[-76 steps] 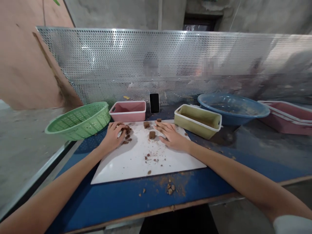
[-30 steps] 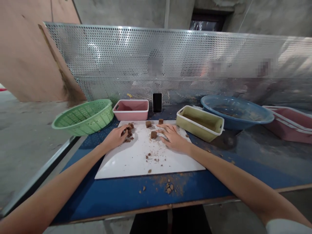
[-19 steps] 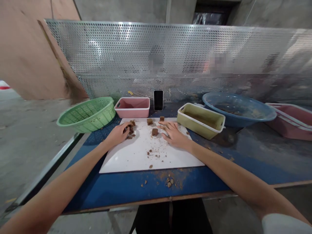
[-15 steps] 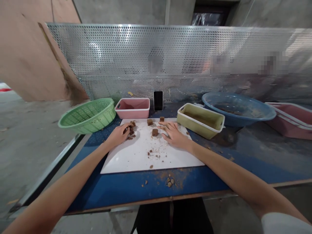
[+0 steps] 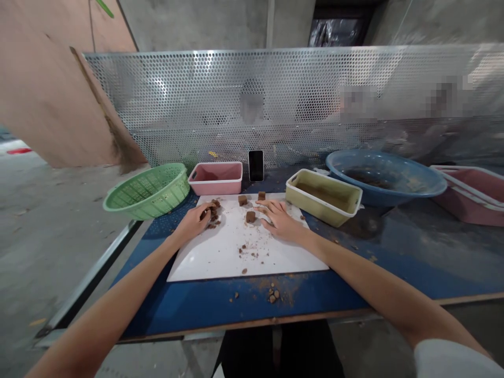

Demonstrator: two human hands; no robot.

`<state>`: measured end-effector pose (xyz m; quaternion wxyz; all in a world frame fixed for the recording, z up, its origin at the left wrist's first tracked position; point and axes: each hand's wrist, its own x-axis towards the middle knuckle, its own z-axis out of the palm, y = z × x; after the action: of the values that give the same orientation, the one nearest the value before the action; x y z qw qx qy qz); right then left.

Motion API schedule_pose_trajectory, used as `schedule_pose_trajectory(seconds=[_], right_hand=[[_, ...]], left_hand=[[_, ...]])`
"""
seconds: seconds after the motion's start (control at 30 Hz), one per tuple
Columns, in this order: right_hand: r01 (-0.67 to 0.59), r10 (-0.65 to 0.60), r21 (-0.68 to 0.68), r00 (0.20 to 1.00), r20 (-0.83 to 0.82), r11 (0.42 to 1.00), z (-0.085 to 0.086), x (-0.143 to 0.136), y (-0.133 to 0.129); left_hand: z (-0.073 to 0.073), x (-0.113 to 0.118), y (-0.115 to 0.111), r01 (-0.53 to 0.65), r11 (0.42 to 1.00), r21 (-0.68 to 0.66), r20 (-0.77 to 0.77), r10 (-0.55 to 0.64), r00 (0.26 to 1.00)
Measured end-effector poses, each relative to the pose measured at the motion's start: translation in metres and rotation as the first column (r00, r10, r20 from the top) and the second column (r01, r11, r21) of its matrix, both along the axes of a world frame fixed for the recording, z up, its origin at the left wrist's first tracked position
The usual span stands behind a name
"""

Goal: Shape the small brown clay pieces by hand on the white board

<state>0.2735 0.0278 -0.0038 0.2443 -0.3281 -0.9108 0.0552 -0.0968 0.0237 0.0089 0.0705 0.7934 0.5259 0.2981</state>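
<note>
My left hand (image 5: 193, 222) is at the left side of a white board (image 5: 224, 257), its fingers curled over a small heap of crumbly brown lumps (image 5: 214, 214). What lies under those fingers is partly hidden. Palm down on the board's right side, my right hand (image 5: 280, 220) has its fingers spread and holds nothing. Just left of its fingertips sits a brown cube (image 5: 250, 217). Farther back are a second brown cube (image 5: 242, 200) and a third brown cube (image 5: 261, 196). Brown crumbs (image 5: 243, 250) are scattered over the board's middle.
Behind the board stand a green basket (image 5: 157, 202), a pink bin (image 5: 216, 187), an upright phone (image 5: 256, 166) and an olive bin (image 5: 321, 203). A blue basin (image 5: 394, 193) and pink bins (image 5: 460, 197) are at right. Pebble-like bits (image 5: 273, 295) lie near the blue table's front edge.
The view has shifted slightly, so the background sits a little lower. Both hands stay in about the same places on the board, and the cubes have not moved.
</note>
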Motion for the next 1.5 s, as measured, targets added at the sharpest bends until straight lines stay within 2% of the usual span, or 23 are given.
schedule_pose_trajectory(seconds=[0.33, 0.6, 0.93, 1.2, 1.37, 1.5], right_hand=[[-0.023, 0.023, -0.032, 1.0, 0.016, 0.999, 0.009, 0.0, -0.004], [-0.034, 0.033, 0.028, 0.999, 0.016, 0.999, 0.007, -0.001, -0.005], [-0.029, 0.028, 0.038, 0.999, 0.016, 0.999, 0.007, -0.001, -0.009], [-0.036, 0.034, 0.07, 0.999, 0.039, 0.997, 0.007, -0.001, -0.01], [-0.027, 0.025, 0.044, 0.999, 0.045, 0.999, 0.009, 0.0, -0.01], [-0.033, 0.031, 0.055, 0.999, 0.038, 0.998, 0.009, -0.001, -0.01]], left_hand=[[-0.001, -0.002, 0.003, 0.048, 0.999, -0.007, -0.074, -0.048, 0.996], [-0.006, -0.003, 0.006, 0.054, 0.998, 0.025, -0.134, -0.05, 0.99], [-0.007, -0.003, 0.006, 0.073, 0.996, 0.051, -0.184, -0.063, 0.981], [-0.003, -0.001, 0.008, 0.105, 0.994, 0.034, -0.183, -0.097, 0.978], [0.0, -0.001, 0.005, 0.124, 0.992, 0.009, -0.176, -0.121, 0.977], [0.003, -0.002, 0.002, 0.074, 0.997, 0.028, -0.127, -0.07, 0.989]])
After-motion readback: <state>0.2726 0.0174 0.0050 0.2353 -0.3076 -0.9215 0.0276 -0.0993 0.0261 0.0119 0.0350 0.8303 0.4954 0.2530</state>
